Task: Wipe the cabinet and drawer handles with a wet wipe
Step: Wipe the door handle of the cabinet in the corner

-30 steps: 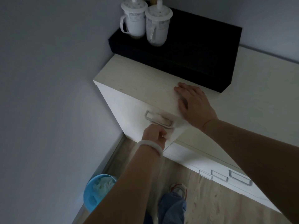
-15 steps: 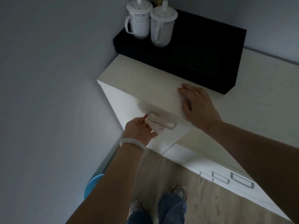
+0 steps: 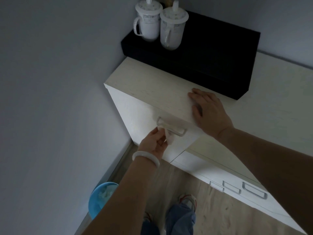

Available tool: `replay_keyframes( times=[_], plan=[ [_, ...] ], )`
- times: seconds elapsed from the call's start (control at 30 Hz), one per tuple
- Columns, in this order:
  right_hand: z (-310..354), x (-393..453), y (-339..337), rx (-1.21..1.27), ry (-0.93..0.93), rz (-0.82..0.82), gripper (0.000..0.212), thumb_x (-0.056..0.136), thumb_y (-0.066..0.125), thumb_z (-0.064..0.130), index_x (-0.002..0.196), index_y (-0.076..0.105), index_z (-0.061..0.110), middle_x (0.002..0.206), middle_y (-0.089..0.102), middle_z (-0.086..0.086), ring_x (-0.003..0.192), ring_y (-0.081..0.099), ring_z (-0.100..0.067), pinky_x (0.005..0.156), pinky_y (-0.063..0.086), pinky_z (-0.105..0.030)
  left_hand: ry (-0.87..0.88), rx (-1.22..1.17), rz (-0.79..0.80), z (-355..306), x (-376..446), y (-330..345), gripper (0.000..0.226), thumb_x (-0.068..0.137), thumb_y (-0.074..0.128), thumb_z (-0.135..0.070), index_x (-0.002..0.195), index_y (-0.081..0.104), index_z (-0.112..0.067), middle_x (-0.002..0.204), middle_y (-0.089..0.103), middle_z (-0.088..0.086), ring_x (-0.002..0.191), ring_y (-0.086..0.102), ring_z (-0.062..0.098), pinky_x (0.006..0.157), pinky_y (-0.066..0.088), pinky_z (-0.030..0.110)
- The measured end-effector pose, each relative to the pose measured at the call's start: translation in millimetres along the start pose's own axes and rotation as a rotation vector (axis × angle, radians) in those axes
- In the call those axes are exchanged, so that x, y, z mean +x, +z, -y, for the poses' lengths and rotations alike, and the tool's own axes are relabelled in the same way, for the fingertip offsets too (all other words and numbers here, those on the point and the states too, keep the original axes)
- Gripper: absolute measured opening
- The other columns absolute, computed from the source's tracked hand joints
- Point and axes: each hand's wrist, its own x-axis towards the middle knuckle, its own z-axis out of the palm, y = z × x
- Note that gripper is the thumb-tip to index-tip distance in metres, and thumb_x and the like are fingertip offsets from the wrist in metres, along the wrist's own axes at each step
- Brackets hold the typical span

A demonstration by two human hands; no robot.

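Note:
A pale cabinet [image 3: 145,89] stands in the room's corner, with a metal loop handle [image 3: 176,128] on its white front. My left hand [image 3: 155,143], a white bangle on its wrist, pinches a crumpled wet wipe [image 3: 166,135] against the left end of that handle. My right hand [image 3: 209,110] lies flat on the cabinet top at its front edge, fingers straight. Lower right, three more drawer handles [image 3: 253,192] sit in a row on a low white unit.
A black box [image 3: 211,53] at the back of the cabinet top carries two lidded white mugs [image 3: 159,24]. A blue bin [image 3: 101,199] with crumpled tissue stands on the wood floor by the left wall. My feet show at the bottom edge.
My left hand has slid the wipe from the handle's right end to its left end. My right hand stays flat on the cabinet top.

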Motion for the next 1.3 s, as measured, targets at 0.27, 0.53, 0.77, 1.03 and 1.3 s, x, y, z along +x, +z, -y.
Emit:
replay_keyframes(
  times=[0.27, 0.53, 0.77, 1.03, 1.3],
  plan=[
    [0.6, -0.3, 0.3, 0.011, -0.01, -0.017, 0.048, 0.094, 0.039, 0.029, 0.141, 0.045, 0.019, 0.148, 0.042, 0.001, 0.132, 0.036, -0.021, 0.112, 0.028, -0.038, -0.045, -0.038, -0.063, 11.5, -3.0, 9.3, 0.033, 0.089, 0.055, 0.008, 0.122, 0.056, 0.006, 0.107, 0.068, 0.023, 0.088, 0.071, 0.028, 0.063, 0.06, 0.032],
    [1.7, -1.0, -0.7, 0.01, -0.015, -0.016, 0.049, 0.094, 0.038, 0.03, 0.141, 0.045, 0.019, 0.148, 0.042, 0.0, 0.132, 0.037, -0.022, 0.113, 0.029, -0.04, -0.025, -0.026, -0.035, 8.3, -0.4, 5.7, 0.029, 0.091, 0.053, 0.006, 0.12, 0.058, 0.006, 0.118, 0.065, 0.02, 0.095, 0.068, 0.025, 0.07, 0.06, 0.029],
    [0.3, -0.6, -1.0, 0.021, -0.01, -0.015, 0.045, 0.097, 0.045, 0.023, 0.142, 0.045, 0.019, 0.149, 0.041, 0.001, 0.133, 0.035, -0.022, 0.113, 0.026, -0.038, 0.038, -0.037, -0.087, 9.6, 7.0, 5.2, 0.033, 0.089, 0.056, 0.007, 0.121, 0.058, 0.005, 0.121, 0.064, 0.021, 0.102, 0.066, 0.026, 0.076, 0.06, 0.032],
    [-0.1, -0.5, 0.8, 0.008, -0.001, -0.01, 0.046, 0.097, 0.042, 0.026, 0.143, 0.043, 0.022, 0.15, 0.04, 0.003, 0.134, 0.034, -0.02, 0.115, 0.025, -0.039, -0.027, -0.011, -0.101, 20.1, -2.5, 18.6, 0.033, 0.088, 0.058, 0.007, 0.121, 0.057, 0.008, 0.115, 0.065, 0.022, 0.096, 0.067, 0.027, 0.071, 0.061, 0.032],
    [-1.6, -0.6, 0.9, 0.017, -0.017, -0.025, 0.046, 0.096, 0.043, 0.025, 0.141, 0.045, 0.019, 0.149, 0.042, 0.001, 0.132, 0.036, -0.023, 0.113, 0.027, -0.038, 0.147, -0.005, -0.272, -22.9, 0.8, 6.0, 0.026, 0.087, 0.062, 0.005, 0.112, 0.063, 0.002, 0.09, 0.069, 0.013, 0.083, 0.067, 0.023, 0.07, 0.061, 0.035]
  ],
)
